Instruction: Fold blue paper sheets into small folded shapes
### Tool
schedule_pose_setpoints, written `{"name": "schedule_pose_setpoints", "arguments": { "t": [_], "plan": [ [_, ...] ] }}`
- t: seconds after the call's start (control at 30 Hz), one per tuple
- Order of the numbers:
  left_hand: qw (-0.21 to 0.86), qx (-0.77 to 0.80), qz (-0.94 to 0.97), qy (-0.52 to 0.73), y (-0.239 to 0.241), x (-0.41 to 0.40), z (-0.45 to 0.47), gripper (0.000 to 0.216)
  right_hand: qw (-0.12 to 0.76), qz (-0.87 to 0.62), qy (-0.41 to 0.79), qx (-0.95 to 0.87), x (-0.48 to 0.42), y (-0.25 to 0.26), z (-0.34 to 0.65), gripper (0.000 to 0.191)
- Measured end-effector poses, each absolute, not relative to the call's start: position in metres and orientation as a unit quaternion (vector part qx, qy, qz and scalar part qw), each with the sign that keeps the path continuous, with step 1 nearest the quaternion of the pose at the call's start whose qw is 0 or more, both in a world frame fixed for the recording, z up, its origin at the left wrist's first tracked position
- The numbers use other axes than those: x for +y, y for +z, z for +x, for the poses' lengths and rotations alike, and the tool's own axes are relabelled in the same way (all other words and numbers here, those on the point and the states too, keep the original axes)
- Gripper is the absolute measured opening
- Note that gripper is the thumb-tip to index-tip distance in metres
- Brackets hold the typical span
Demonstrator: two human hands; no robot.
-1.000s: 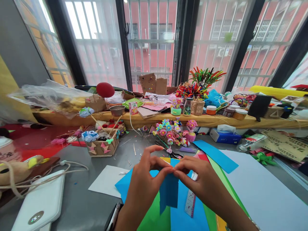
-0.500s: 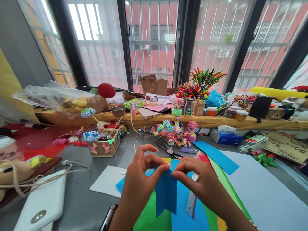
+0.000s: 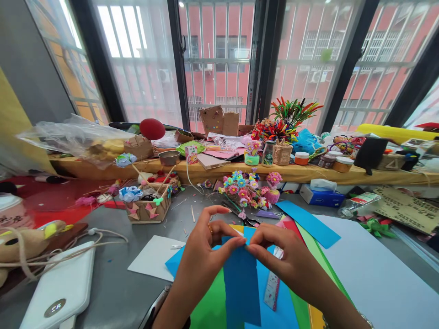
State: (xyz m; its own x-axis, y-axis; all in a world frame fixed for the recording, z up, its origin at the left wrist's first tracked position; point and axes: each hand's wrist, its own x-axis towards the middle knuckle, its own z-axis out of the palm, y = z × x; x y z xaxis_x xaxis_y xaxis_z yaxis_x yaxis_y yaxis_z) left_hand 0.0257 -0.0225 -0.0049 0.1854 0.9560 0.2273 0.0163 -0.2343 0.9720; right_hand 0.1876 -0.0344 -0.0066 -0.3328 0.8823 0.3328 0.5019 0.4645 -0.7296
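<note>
A strip of blue paper point(image 3: 241, 288) hangs down between my two hands, its left edge uneven. My left hand point(image 3: 211, 249) pinches its top edge between thumb and fingertips. Close beside it, my right hand point(image 3: 279, 251) is also closed on the strip's top right part, the two thumbs nearly touching. Beneath the hands lie green paper point(image 3: 209, 297) and more blue paper point(image 3: 284, 315). A printed ruler point(image 3: 272, 290) rests on that blue paper, partly behind my right hand.
A white sheet point(image 3: 156, 258) lies left of my hands, and a white power bank point(image 3: 58, 288) further left. A cardboard basket point(image 3: 149, 208) and crocheted flowers point(image 3: 242, 185) stand behind. At right are a blue strip point(image 3: 310, 224), a large pale sheet point(image 3: 380, 269) and a tissue pack point(image 3: 322, 195).
The blue strip, which showed a fold down its middle, now hangs flatter and reaches lower. My left hand has shifted slightly right, closer to my right hand.
</note>
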Motion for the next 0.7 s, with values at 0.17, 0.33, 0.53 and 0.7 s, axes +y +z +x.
{"name": "schedule_pose_setpoints", "arguments": {
  "t": [0.17,0.33,0.53,0.7],
  "plan": [
    [0.498,0.390,0.602,0.487,-0.0064,-0.0216,0.0252,0.041,0.388,-0.452,0.273,-0.755,-0.0320,-0.0062,0.1881,0.021],
    [0.523,0.392,0.618,0.436,-0.0084,-0.0190,0.0218,0.041,0.398,-0.454,0.274,-0.748,-0.0307,-0.0063,0.1891,0.021],
    [0.495,0.409,0.676,0.361,-0.0108,-0.0195,0.0199,0.051,0.376,-0.439,0.276,-0.768,-0.0309,-0.0050,0.1881,0.023],
    [0.483,0.403,0.695,0.348,-0.0095,-0.0204,0.0231,0.051,0.368,-0.443,0.305,-0.758,-0.0281,-0.0091,0.1878,0.021]
  ]
}}
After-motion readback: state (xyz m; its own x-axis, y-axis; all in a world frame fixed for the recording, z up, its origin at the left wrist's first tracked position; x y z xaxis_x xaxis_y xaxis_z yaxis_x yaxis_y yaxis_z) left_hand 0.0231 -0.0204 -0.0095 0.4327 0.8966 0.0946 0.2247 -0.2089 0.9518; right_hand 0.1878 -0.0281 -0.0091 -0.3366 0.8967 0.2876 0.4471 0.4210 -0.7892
